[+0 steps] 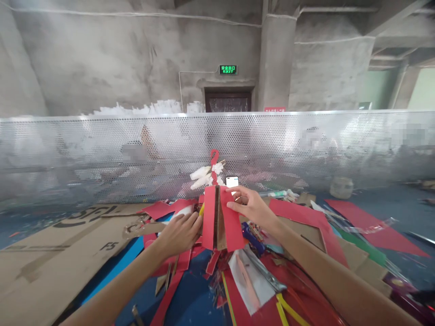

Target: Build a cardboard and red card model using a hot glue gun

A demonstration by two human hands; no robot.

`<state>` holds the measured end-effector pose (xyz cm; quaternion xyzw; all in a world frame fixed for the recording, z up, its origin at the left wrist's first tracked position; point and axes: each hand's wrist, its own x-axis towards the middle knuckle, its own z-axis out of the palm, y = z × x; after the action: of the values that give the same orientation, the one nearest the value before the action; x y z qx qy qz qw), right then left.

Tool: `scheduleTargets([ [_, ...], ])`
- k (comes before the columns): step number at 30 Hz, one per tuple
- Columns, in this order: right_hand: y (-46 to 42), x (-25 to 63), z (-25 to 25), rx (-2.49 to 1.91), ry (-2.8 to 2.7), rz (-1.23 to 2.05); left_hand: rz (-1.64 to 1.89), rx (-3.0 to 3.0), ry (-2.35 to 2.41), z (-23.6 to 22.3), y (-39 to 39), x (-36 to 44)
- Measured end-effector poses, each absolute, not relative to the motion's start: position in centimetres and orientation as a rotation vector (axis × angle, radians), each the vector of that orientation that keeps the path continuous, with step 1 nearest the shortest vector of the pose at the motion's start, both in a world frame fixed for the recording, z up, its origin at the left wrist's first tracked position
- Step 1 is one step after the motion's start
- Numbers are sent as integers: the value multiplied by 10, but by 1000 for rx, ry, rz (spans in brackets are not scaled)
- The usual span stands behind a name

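A red paper-covered cardboard piece, shaped like a folded tent with a brown gap down its middle, stands upright among paper scraps. My right hand presses its fingers on the piece's right red face. My left hand rests against its left side, fingers curled toward it. Behind the piece, a red loop with white wads sticks up. A phone with a lit screen lies just beyond my right hand.
A perforated metal screen runs across the back of the table. Flat cardboard sheets lie at left. Red paper strips, a blue sheet, scissors and yellow strips litter the middle and right.
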<state>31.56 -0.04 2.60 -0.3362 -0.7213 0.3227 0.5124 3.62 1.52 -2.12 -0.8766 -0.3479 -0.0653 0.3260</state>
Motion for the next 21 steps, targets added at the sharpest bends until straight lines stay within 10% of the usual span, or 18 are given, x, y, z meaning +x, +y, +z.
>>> scheduleTargets([
  [21,-8,307,24,-901,-1808,571,-158,-2355,-944,-24,16,34],
])
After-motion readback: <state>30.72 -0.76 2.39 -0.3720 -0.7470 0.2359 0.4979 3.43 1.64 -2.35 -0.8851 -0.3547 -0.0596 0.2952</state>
